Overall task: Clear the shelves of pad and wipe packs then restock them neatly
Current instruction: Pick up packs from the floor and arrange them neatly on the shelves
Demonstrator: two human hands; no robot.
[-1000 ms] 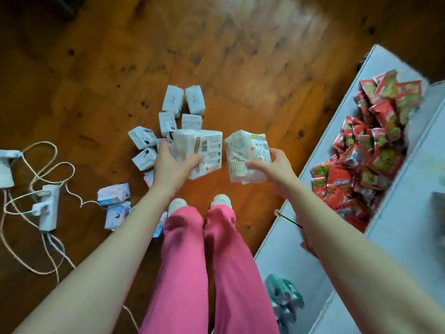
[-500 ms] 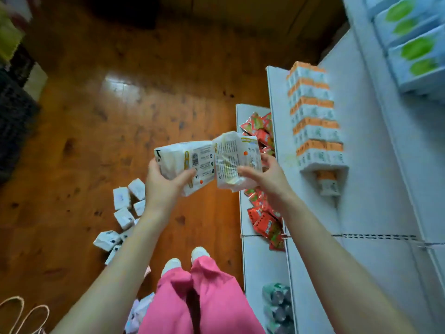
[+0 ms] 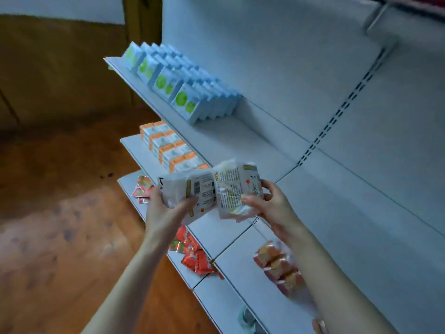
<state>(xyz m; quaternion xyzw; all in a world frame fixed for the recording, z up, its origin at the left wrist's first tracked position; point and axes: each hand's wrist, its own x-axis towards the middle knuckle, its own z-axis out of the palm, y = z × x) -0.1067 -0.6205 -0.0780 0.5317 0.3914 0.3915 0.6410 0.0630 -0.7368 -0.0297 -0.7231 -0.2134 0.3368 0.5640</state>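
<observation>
I hold two white pad packs side by side in front of the white shelving. My left hand (image 3: 166,208) grips the left pack (image 3: 190,191), which shows a barcode and a yellow stripe. My right hand (image 3: 269,203) grips the right pack (image 3: 236,186), covered in small print. The two packs touch each other at chest height, above the front edge of the middle shelf (image 3: 216,227). The upper shelf (image 3: 231,138) carries a row of light blue packs with green circles (image 3: 183,85) at its left end; its right part is bare.
Orange-and-white packs (image 3: 168,148) stand on the middle shelf. Red sachets (image 3: 192,254) lie on the lowest shelf, and orange wrapped packs (image 3: 279,263) sit further right. The wooden floor (image 3: 60,225) lies to the left. Slotted uprights (image 3: 337,112) run up the back panel.
I have looked up from the floor to the shelves. Both hands have risen with the packs and brought them together, from over the floor pile to the shelf front.
</observation>
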